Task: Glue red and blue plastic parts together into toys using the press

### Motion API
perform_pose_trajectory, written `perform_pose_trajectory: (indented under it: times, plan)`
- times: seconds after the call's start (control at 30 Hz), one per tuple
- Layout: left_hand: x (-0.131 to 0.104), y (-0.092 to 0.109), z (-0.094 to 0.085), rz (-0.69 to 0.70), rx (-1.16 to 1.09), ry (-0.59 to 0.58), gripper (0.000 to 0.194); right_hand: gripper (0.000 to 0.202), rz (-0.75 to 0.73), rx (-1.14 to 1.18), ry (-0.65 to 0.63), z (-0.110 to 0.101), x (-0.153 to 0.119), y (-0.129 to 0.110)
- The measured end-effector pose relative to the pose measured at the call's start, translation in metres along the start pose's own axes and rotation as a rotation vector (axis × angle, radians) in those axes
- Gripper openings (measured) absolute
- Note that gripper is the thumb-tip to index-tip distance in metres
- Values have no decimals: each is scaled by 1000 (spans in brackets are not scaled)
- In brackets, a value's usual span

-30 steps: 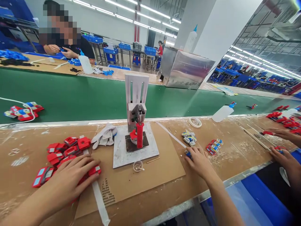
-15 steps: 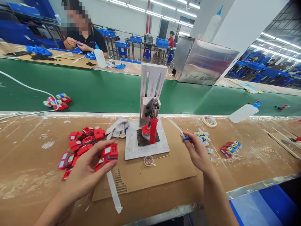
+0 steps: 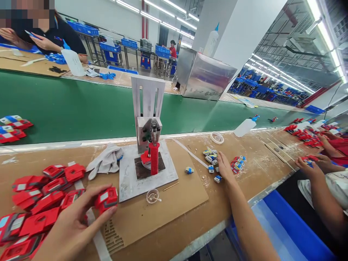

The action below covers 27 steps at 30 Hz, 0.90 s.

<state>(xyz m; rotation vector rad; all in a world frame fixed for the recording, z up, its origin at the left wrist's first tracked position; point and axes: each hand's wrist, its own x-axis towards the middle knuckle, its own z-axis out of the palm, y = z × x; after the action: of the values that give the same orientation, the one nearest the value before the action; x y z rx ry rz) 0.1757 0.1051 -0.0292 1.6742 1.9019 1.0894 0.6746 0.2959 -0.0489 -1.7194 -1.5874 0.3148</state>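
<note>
- I've got a red toy car (image 3: 108, 199) pinched in my L fingers (image 3: 105, 217), just L of the base plate (image 3: 127, 181).
- My R fingers (image 3: 222, 163) sit by the white-blue blocks (image 3: 209, 158); can't tell if they're gripping any.
- Loose block (image 3: 189, 170) on cardboard (image 3: 171, 214), R of red-handled clamp (image 3: 150, 127).
- More red cars (image 3: 47, 203) piled on tabletop (image 3: 252, 177), far L; white glove (image 3: 106, 161) btwn pile & clamp.

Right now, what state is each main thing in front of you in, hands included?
Left hand: closed on a red part.
Red part: held between thumb and fingers.
Right hand: beside the small parts; grip unclear.
Small parts: loosely clustered.
Press: red handle pointing down.
Glove: crumpled.
Cup: open, swab in it.
Tape roll: lying flat.
Nearest bottle: on its side.
</note>
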Motion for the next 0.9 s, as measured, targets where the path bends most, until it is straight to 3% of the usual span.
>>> perform_pose_trajectory:
  times: [0.17,0.37,0.47,0.6,0.7,0.9]
  plan:
    - [1,12,4,172,26,-74,45,81,-29,119,-129,29,21,-15]
    - [-5,4,13,212,57,-129,41,67,-122,254,-266,50,-1,-55]
    - [-6,2,13,233,95,-184,42,67,-133,286,-254,53,3,-64]
    - [-5,7,12,248,128,-181,41,71,-83,311,-231,62,31,-74]
    - [-6,9,15,277,181,-164,40,69,-90,351,-373,72,38,-86]
    - [-8,13,18,306,223,-141,39,78,-140,492,-625,74,16,-113]
